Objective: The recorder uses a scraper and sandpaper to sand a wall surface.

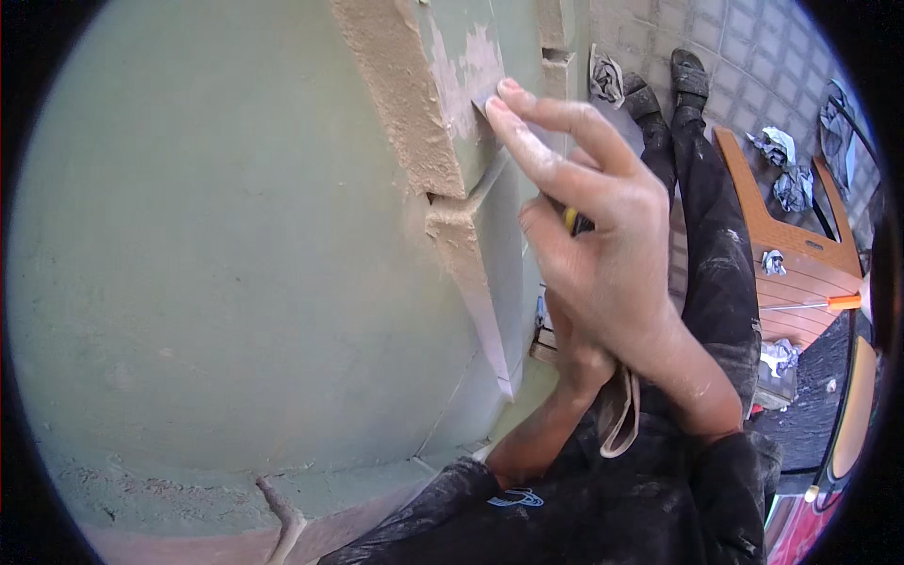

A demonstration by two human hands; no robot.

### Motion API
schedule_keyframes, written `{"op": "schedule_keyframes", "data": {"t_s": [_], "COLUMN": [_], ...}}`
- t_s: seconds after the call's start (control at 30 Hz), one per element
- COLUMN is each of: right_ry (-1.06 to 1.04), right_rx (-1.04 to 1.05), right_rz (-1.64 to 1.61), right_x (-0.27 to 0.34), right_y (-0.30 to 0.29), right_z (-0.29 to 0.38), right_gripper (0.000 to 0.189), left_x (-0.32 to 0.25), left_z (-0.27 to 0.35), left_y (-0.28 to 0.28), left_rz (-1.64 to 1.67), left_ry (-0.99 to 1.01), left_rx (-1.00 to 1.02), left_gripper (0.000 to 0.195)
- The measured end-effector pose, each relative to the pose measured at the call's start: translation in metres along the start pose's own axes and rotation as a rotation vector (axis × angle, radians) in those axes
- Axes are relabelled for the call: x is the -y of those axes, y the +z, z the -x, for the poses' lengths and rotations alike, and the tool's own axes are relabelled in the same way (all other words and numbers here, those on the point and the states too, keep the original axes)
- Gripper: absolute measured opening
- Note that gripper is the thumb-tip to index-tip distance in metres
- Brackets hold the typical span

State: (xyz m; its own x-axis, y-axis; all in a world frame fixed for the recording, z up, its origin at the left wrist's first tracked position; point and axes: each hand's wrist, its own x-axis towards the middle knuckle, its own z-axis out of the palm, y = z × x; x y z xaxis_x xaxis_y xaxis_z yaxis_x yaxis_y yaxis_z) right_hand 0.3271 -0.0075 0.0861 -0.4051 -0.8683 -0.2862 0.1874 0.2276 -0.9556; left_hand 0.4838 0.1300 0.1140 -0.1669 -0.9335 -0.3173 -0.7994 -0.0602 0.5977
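My right hand (600, 205), dusted white, grips a scraper whose yellow-and-black handle (571, 219) shows in the palm. Two fingertips press near its thin metal blade (482, 104), against a green-painted wall ledge (470, 78) with whitish patches. Beside that face runs a rough, sandy brown band (406, 106), broken by a notch. Lower and partly behind my right wrist, my left hand (583, 360) is closed around a folded beige sheet (623, 424), perhaps sandpaper, whose loop hangs out below. My left fingers are mostly hidden.
A broad green wall (233, 247) fills the left. My sandaled feet (688, 78) stand on patterned floor tiles (734, 49). At right are a brown slatted wooden piece (784, 236), an orange-handled screwdriver (840, 303) and crumpled paper (792, 187).
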Motion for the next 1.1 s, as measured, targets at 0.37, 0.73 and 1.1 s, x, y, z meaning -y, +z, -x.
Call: {"op": "schedule_keyframes", "data": {"t_s": [0.37, 0.73, 1.1], "right_ry": [-0.056, -0.052, -0.082], "right_rx": [-0.045, -0.081, -0.077], "right_rz": [0.064, -0.003, 0.068], "right_x": [-0.004, -0.005, 0.003], "right_y": [0.003, 0.01, 0.008], "right_z": [-0.004, -0.006, -0.008], "right_gripper": [0.062, 0.06, 0.063], "left_x": [0.005, -0.036, -0.041], "left_z": [0.0, -0.056, -0.057], "left_y": [-0.014, 0.002, 0.002], "left_rz": [-0.047, 0.006, 0.259], "left_ry": [-0.013, 0.05, -0.106], "left_rx": [0.057, 0.055, 0.037], "left_gripper": [0.05, 0.042, 0.06]}}
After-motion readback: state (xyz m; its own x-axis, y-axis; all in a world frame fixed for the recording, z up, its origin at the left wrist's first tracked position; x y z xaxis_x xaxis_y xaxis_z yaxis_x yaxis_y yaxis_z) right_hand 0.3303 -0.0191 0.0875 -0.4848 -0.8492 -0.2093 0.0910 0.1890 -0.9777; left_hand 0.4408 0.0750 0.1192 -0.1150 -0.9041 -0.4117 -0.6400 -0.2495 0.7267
